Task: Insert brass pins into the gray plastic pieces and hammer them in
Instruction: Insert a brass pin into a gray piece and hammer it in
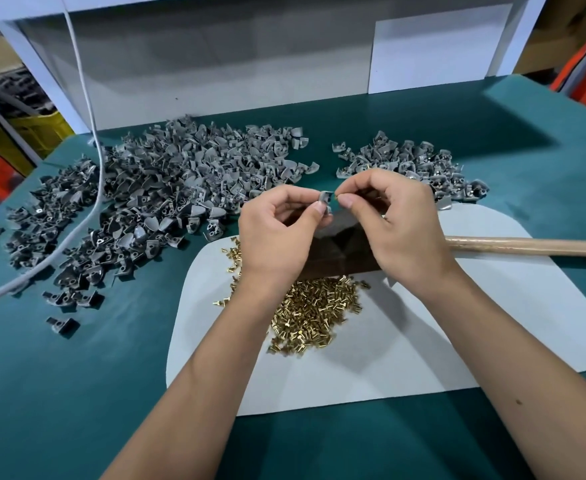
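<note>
One gray plastic piece [325, 199] is pinched in the left hand [277, 230] above the surface [76, 375] — hole side turned rightward, seemingly so the brass pin [336, 196] pinched in the right hand [399, 220] can be lined up.

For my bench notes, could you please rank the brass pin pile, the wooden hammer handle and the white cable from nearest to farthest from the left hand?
From the left hand:
1. Brass pin pile, just below it.
2. Wooden hammer handle, away to the right.
3. White cable, far left.
</note>
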